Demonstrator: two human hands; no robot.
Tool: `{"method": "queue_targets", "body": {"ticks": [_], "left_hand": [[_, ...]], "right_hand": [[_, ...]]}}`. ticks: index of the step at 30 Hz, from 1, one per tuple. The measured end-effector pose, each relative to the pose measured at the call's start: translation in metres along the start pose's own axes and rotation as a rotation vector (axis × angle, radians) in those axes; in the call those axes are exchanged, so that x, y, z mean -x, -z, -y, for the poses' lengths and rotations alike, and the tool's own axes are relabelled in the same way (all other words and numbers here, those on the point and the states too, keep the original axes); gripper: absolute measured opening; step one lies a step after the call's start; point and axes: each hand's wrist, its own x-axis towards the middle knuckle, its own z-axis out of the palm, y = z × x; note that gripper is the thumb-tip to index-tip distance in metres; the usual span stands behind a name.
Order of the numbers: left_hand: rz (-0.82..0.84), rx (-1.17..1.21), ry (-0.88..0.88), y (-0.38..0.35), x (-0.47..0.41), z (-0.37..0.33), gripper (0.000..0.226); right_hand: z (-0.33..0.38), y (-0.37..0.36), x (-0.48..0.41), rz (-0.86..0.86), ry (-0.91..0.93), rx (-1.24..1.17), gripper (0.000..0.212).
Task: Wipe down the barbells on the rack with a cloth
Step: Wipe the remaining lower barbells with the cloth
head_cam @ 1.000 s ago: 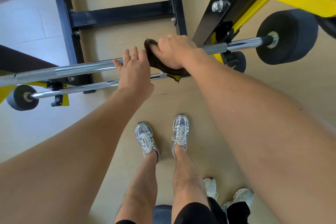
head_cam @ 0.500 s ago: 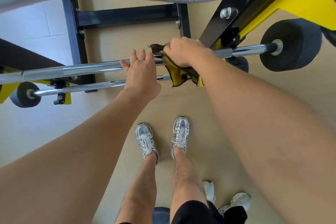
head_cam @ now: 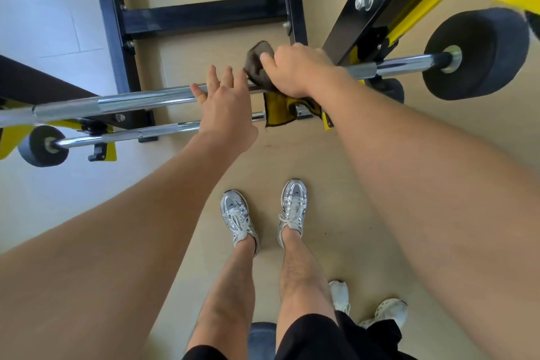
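The black and yellow rack (head_cam: 204,17) fills the upper part of the view and carries several barbells one above another. The middle barbell (head_cam: 140,102) runs across the picture at hand level, its right end fitted with a dark round weight (head_cam: 491,58). A lower barbell (head_cam: 163,129) lies just beneath and nearer the feet, and a blurred one crosses the very top edge.

The bars are chromed steel: heavy, rigid and slick on the smooth stretches, rougher where the grip pattern shows. Seated in the rack, the middle bar probably needs steadying rather than lifting, though it may roll under a rubbing stroke.

The left hand (head_cam: 225,108) lies flat over the middle bar, fingers straight and spread, resting on it and gripping nothing. The right hand (head_cam: 295,70) is just beside it, curled round the cloth (head_cam: 258,67) and clamping it onto the same bar.

The cloth is soft, light and floppy. A grey wad bulges out past the knuckles, touching the left fingertips, and a yellow corner hangs below the bar in front of the lower one. Wrapping it round the shaft in a full grip looks the best hold for sliding along it.
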Motion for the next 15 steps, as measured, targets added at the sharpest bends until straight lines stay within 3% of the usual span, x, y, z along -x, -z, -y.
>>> {"method": "queue_targets", "body": {"ticks": [3,6,9,12,15], "left_hand": [[-0.018,-0.001,0.020,-0.003,0.000,-0.004,0.089],[-0.031,-0.028,0.046,-0.006,0.002,-0.008,0.099],[-0.026,-0.078,0.053,-0.010,0.004,-0.010,0.113],[-0.009,-0.107,0.072,-0.013,0.002,-0.013,0.116],[-0.005,-0.122,0.086,-0.013,0.000,-0.016,0.118]], "right_hand": [[0.009,-0.016,0.015,-0.155,-0.082,0.049,0.047],[-0.006,-0.045,0.043,-0.367,0.117,0.152,0.038],[-0.041,-0.046,0.052,-0.345,0.225,0.258,0.034],[-0.027,-0.022,0.035,-0.292,-0.018,0.240,0.046],[-0.006,0.002,0.004,-0.092,-0.246,0.143,0.047]]}}
